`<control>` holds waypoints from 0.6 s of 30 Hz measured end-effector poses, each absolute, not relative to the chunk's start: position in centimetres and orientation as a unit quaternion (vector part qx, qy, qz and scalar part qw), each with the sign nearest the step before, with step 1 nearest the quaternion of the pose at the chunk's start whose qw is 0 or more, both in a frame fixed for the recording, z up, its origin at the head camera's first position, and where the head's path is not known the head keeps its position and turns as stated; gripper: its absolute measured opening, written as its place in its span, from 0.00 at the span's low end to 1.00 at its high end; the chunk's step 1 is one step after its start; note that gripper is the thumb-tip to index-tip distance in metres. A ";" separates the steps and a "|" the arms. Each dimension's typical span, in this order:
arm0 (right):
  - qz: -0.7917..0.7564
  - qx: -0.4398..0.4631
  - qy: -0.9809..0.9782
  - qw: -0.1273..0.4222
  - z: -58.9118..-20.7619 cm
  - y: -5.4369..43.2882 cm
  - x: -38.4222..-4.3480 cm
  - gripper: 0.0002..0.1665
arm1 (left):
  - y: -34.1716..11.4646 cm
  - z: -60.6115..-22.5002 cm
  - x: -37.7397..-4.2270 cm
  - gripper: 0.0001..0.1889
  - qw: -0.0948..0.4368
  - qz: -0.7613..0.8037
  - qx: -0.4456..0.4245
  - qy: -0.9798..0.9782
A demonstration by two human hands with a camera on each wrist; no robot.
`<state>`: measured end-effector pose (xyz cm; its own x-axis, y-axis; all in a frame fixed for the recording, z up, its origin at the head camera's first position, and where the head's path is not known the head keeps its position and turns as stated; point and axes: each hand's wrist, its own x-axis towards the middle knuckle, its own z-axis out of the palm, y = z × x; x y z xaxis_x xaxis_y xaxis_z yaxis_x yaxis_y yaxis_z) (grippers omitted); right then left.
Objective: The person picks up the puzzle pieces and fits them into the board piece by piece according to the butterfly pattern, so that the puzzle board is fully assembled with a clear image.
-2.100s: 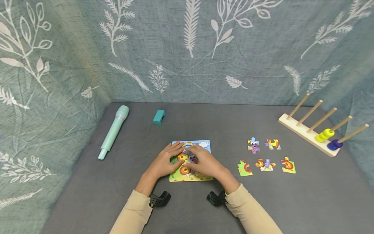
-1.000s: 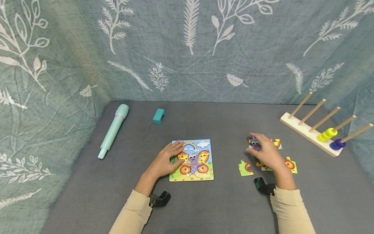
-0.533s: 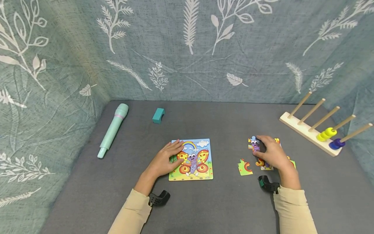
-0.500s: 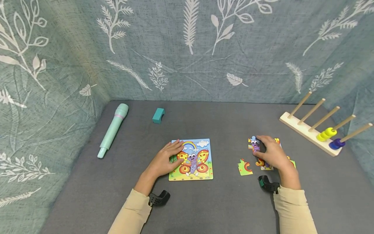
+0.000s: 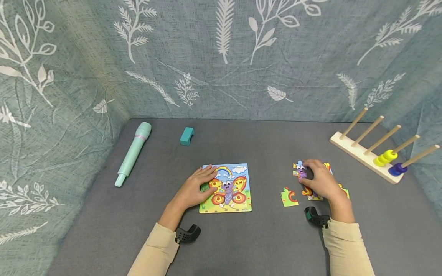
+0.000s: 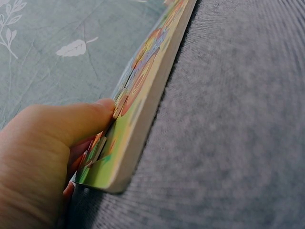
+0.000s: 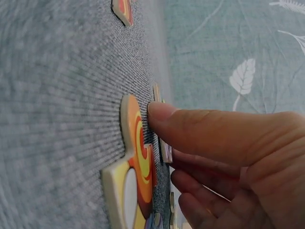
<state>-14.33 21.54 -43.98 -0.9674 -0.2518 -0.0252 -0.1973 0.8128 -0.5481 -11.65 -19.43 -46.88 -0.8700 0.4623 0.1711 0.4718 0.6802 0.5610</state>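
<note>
In the head view a butterfly jigsaw puzzle [image 5: 238, 205] lies flat with its butterfly picture filled in. My left hand [image 5: 197, 189] rests on its left side, fingers stretched over the upper left corner and thumb [image 6: 97, 117] on the picture. Off to the right, my right hand [image 5: 322, 182] pinches a loose puzzle piece [image 5: 300, 170] with a purple face, thumb at its lower edge and forefinger at its upper right. Just below this hand lies an orange-swirl piece [image 7: 143, 167]. A green piece [image 5: 288, 197] is nearby, and two others are partly hidden behind the right hand.
A pale green toy microphone [image 5: 134, 153] and a small teal block [image 5: 187, 136] lie at the back left. At the right stands a wooden peg rack [image 5: 353, 151] with yellow and blue beads. Patterned curtain [image 5: 207, 76] hangs behind the dark tabletop [image 5: 269, 245].
My right hand has left the butterfly puzzle, moved right to the loose pieces and settled around the purple-face piece. My left hand has kept its place on the puzzle.
</note>
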 end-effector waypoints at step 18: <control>-0.296 -0.120 0.947 0.040 -43.5 20.0 -14.1 0.32 | -19.4 -46.9 -11.6 0.29 0.003 -0.307 -0.251 -0.918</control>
